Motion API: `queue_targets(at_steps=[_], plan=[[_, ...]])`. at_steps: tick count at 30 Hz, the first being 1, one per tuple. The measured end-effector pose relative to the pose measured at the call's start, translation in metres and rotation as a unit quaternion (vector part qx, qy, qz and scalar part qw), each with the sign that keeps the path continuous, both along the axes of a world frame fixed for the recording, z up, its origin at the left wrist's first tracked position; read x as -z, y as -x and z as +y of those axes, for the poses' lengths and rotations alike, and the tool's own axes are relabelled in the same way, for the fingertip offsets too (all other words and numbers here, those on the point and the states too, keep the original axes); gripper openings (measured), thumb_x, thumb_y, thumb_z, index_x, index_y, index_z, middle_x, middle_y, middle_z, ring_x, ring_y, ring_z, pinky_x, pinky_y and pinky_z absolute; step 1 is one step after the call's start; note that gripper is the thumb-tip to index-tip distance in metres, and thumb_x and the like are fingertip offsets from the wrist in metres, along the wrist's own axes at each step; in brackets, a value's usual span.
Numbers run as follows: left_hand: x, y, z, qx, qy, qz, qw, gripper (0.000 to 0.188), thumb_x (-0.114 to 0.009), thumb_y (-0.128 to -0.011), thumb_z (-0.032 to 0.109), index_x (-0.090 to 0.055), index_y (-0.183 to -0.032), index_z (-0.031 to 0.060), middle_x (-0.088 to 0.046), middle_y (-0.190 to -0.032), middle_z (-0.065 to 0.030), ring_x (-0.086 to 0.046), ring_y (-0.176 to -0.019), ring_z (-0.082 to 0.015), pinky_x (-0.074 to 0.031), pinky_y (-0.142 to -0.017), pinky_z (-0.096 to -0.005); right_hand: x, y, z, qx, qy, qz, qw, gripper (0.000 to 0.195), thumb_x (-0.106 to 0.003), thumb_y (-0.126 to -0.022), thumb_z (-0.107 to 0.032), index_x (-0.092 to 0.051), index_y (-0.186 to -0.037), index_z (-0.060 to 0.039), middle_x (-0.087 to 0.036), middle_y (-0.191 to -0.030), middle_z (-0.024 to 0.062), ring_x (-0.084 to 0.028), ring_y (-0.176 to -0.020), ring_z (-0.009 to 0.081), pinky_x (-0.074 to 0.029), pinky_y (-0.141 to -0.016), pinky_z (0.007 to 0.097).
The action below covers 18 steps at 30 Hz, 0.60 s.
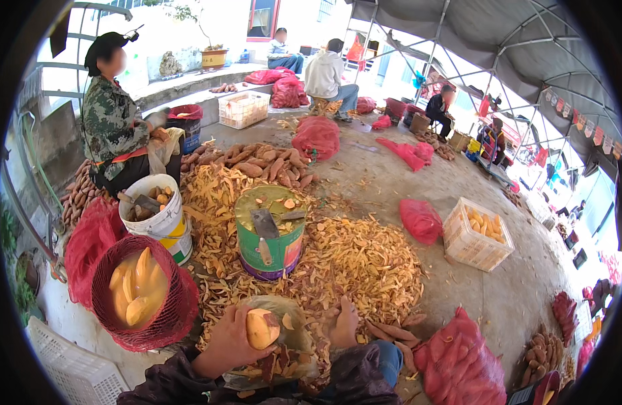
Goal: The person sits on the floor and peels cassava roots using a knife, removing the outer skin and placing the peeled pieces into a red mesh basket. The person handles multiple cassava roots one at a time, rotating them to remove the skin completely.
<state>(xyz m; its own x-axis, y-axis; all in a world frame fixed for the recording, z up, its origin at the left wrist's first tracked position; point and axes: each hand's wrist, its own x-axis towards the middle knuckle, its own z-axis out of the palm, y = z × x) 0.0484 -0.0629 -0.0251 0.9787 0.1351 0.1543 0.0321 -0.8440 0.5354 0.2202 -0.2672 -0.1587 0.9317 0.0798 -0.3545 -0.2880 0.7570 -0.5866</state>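
Observation:
My left hand (230, 336) grips a mostly peeled sweet potato (261, 329), orange with some reddish skin left at its right side. To its right, my right hand (344, 324) is raised over the peel heap; whether its fingers hold something is not clear. Beneath both hands, a plastic sheet with peelings (285, 369) lies across my lap. Just beyond, a cleaver (264, 225) with a wooden handle rests on an upturned green metal drum (242, 248). At the left, a bucket wrapped in red mesh (177, 324) holds peeled sweet potatoes (137, 310) in cloudy liquid.
Peelings (371, 258) cover the ground ahead. A white bucket (174, 223) stands at left near a seated co-worker (108, 116). Unpeeled sweet potatoes (260, 159) are piled beyond. At right are a white crate (468, 248) of peeled ones and a filled red mesh sack (460, 359).

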Motion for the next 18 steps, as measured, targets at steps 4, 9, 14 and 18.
queue_targets(at_steps=[4, 9, 14, 18], plan=[[0.016, -0.004, 0.003, 0.041, 0.005, -0.088, 0.995, 0.096, -0.088, -0.06, 0.036, -0.032, -0.131, 0.002, -0.041, -0.118, -0.0233, -0.05, -0.11, -0.0392, -0.046, -0.089, -0.0467, -0.007, 0.003, 0.002, 0.012, 0.015, 0.021, 1.0, 0.023, -0.058, -0.095, -0.019, -0.038, -0.086, -0.0119, -0.041, -0.067, 0.0029, -0.042, -0.053, 0.0159, -0.04, -0.048, 0.0353], [0.015, -0.007, 0.007, 0.078, 0.096, -0.104, 0.987, 0.087, -0.087, -0.063, 0.025, -0.034, -0.128, 0.0009, -0.043, -0.121, -0.0205, -0.049, -0.11, -0.0345, -0.043, -0.093, -0.0433, -0.003, 0.002, 0.003, 0.015, -0.001, 0.014, 1.0, 0.021, -0.057, -0.094, -0.016, -0.038, -0.084, -0.0128, -0.04, -0.063, 0.0017, -0.042, -0.05, 0.0155, -0.038, -0.046, 0.0329], [0.052, -0.014, 0.015, 0.107, 0.283, -0.137, 0.943, 0.09, -0.088, -0.061, 0.018, -0.032, -0.13, 0.0026, -0.047, -0.12, -0.0146, -0.053, -0.11, -0.0266, -0.044, -0.093, -0.0399, -0.013, 0.0, 0.017, -0.029, 0.069, 0.006, 0.997, 0.03, -0.055, -0.095, -0.03, -0.041, -0.072, -0.0157, -0.037, -0.05, -0.001, -0.035, -0.04, 0.0131, -0.029, -0.039, 0.0275], [0.061, -0.012, 0.016, 0.043, 0.246, -0.114, 0.961, 0.091, -0.09, -0.061, 0.022, -0.033, -0.129, 0.0013, -0.045, -0.12, -0.0152, -0.051, -0.112, -0.0274, -0.043, -0.095, -0.0385, -0.013, -0.012, 0.022, 0.002, 0.062, -0.04, 0.997, 0.03, -0.054, -0.097, -0.029, -0.043, -0.072, -0.0152, -0.037, -0.054, -0.0025, -0.037, -0.045, 0.0085, -0.029, -0.04, 0.0252]])
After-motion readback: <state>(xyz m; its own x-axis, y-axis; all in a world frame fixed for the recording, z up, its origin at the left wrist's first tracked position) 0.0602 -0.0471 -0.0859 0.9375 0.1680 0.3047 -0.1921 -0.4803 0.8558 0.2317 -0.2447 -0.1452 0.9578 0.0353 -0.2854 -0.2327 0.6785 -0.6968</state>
